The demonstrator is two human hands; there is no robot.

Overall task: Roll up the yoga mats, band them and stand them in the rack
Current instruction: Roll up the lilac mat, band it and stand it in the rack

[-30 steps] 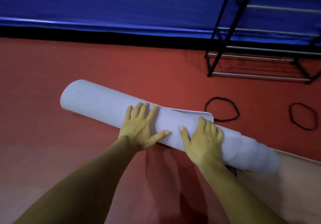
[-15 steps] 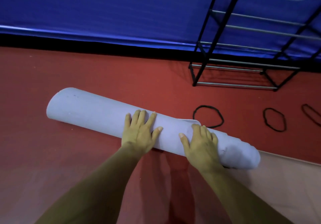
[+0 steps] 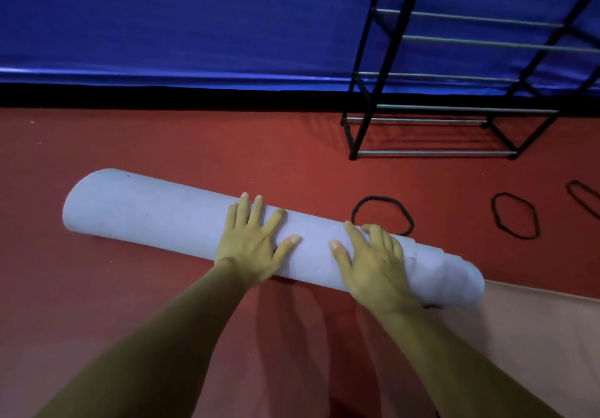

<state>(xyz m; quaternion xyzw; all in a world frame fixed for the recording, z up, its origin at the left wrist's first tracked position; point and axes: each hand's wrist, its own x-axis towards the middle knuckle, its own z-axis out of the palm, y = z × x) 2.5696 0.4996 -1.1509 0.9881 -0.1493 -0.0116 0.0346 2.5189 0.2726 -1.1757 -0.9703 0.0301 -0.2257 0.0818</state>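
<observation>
Yoga mat [image 3: 156, 219] lies rolled on the red floor [image 3: 194, 145], slanting, right end telescoped out. A second ago a loose flap edge showed on top between the hands; now it's tucked round and the top looks smooth. Left hand [image 3: 256, 242] and right hand [image 3: 373, 261] still press flat on the roll, fingers spread, gripping nothing. Rolling looks done, so banding is next. The nearest band [image 3: 380, 197] lies just beyond the right hand, another band [image 3: 509, 194] further right. The rack [image 3: 370, 86] holds no mat.
</observation>
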